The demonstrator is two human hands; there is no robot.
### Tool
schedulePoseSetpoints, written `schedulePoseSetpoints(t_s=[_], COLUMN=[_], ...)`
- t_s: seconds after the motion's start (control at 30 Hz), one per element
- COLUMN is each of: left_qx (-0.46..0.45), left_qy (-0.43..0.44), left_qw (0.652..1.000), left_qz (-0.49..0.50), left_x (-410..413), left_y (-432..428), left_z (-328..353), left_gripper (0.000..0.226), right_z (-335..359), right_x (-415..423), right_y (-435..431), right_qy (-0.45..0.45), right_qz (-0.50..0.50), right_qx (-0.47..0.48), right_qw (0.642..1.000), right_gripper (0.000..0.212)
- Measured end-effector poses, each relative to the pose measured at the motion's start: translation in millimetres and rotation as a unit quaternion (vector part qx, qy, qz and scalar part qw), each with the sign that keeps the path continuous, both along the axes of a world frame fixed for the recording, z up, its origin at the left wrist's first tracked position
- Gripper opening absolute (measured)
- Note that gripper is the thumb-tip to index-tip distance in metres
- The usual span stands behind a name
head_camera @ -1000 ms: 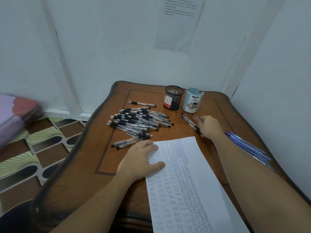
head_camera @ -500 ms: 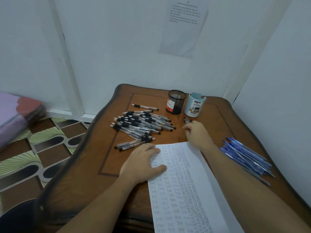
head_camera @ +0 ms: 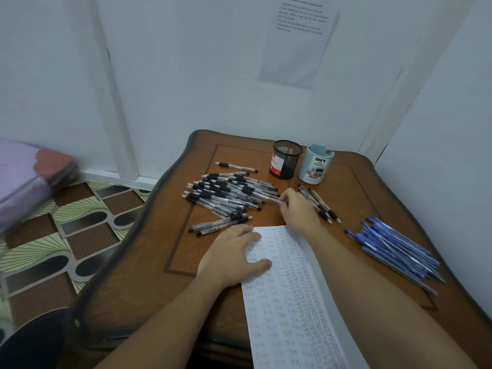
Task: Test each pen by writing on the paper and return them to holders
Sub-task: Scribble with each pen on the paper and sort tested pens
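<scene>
Now my left hand (head_camera: 234, 258) is lying flat, fingers spread, pressing the paper (head_camera: 290, 315) onto the bench (head_camera: 159, 275). My right hand (head_camera: 299, 213) is pinching the end of a pen (head_camera: 270, 198) at the edge of the black pile (head_camera: 223, 194), near the mesh holder (head_camera: 286, 159) and blue holder (head_camera: 316, 167).

White walls (head_camera: 186, 75) corner a wooden table (head_camera: 356, 177); patterned floor (head_camera: 80, 222), perhaps bedding (head_camera: 26, 177) left.
</scene>
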State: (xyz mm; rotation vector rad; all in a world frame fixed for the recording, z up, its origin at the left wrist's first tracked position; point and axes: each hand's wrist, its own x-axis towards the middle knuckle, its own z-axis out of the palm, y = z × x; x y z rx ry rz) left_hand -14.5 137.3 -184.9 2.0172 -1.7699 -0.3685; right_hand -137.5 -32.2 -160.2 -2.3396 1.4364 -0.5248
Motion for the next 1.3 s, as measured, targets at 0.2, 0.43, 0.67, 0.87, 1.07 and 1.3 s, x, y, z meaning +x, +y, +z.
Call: schedulePoseSetpoints(t_s=[0.2,0.43,0.67,0.87,1.07,1.3], left_qx=[0.018,0.035,0.027,0.02,0.02,0.017], left_qy=[0.002,-0.01,-0.008,-0.002,-0.006,-0.006], left_qw=[1.0,0.999,1.0,1.0,1.0,1.0], left_qz=[-0.002,-0.007,-0.006,0.0,0.004,0.003], left_x=[0,1,-1,-2,-4,-4], left_y=[0,-1,0,2,2,3], left_z=[1,1,1,3,4,6], left_gripper=[0.072,0.073,0.072,0.069,0.068,0.067], right_z=[31,48,39,39,35,32], right_x=[-37,-80,-91,-93,-90,-94], right_y=[17,43,61,73,79,80], right_qy=[-0.323,-0.53,-0.598,-0.595,-0.54,-0.55], right_qz=[-0.114,-0.174,-0.134,-0.109,-0.075,-0.062], right_qx=[0.132,0.212,0.315,0.342,0.341,0.323], right_qw=[0.93,0.803,0.725,0.719,0.766,0.767], right_gripper=[0.009,0.012,0.018,0.018,0.026,0.018])
